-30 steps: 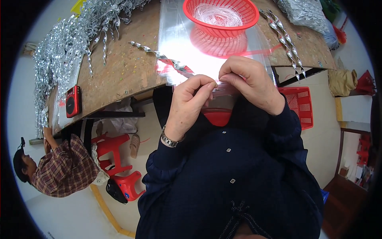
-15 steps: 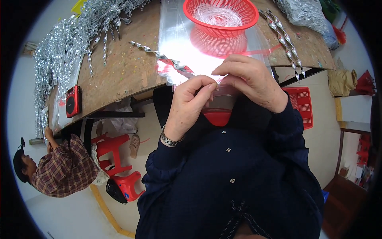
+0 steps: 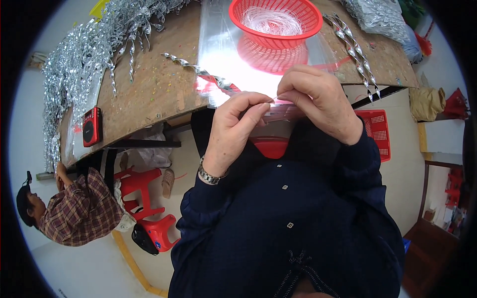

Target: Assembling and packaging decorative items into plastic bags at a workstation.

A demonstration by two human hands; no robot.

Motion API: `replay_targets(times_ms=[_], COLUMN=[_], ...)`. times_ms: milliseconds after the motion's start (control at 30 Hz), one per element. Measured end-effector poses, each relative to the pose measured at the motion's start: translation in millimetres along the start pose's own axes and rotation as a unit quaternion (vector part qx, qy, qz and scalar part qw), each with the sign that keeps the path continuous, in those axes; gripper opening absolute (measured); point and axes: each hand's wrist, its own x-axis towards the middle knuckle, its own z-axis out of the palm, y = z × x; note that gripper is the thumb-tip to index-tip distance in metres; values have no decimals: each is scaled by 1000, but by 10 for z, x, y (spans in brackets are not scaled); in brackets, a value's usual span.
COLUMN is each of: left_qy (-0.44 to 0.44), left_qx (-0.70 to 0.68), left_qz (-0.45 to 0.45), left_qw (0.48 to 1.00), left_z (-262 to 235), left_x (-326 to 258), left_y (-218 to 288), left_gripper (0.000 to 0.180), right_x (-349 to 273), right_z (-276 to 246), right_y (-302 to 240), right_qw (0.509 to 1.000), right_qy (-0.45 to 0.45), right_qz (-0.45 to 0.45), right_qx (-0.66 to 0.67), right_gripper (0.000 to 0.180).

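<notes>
Right now, both hands meet just off the near edge of the table (image 3: 149, 94), fingertips close together but apart. The left hand (image 3: 231, 124) pinches thumb against forefinger, and the right hand (image 3: 320, 102) does likewise; a thin, pale thread (image 3: 275, 98) spans the small gap, gripped at both ends. A twisted silver strip (image 3: 184, 62) lies on the table to the left, its near end running behind the left hand; whether those fingers hold it too, I cannot tell.

Beyond the hands, a clear plastic sheet (image 3: 213, 52) covers the middle of the table, with a red basket (image 3: 276, 35) on its far part holding a loose coil of clear string (image 3: 272, 21). Two more twisted strips (image 3: 354, 48) lie to the right. At far left is a heap of silver tinsel (image 3: 74, 69), with a red radio (image 3: 91, 127) nearer. A co-worker (image 3: 82, 211) in a checked shirt is at the left end.
</notes>
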Motion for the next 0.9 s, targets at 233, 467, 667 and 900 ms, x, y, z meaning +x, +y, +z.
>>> replay_targets(times_ms=[233,467,667,900], left_qy=[76,18,5,52], left_qx=[33,-55,-140,-194], left_qz=[56,40,-12,-43], left_qw=[995,998,990,979], left_z=[-73,118,114,79], left_x=[-14,-22,30,68], left_y=[178,219,115,-4], left_gripper=[26,27,15,8], right_x=[32,65,54,7], right_z=[-117,-87,-100,-2], right_y=[-122,-169,-222,-133], right_qw=[999,999,993,950], right_qy=[43,46,69,73], right_qz=[12,7,71,188], right_qx=[-3,15,70,239], right_gripper=[6,4,7,8])
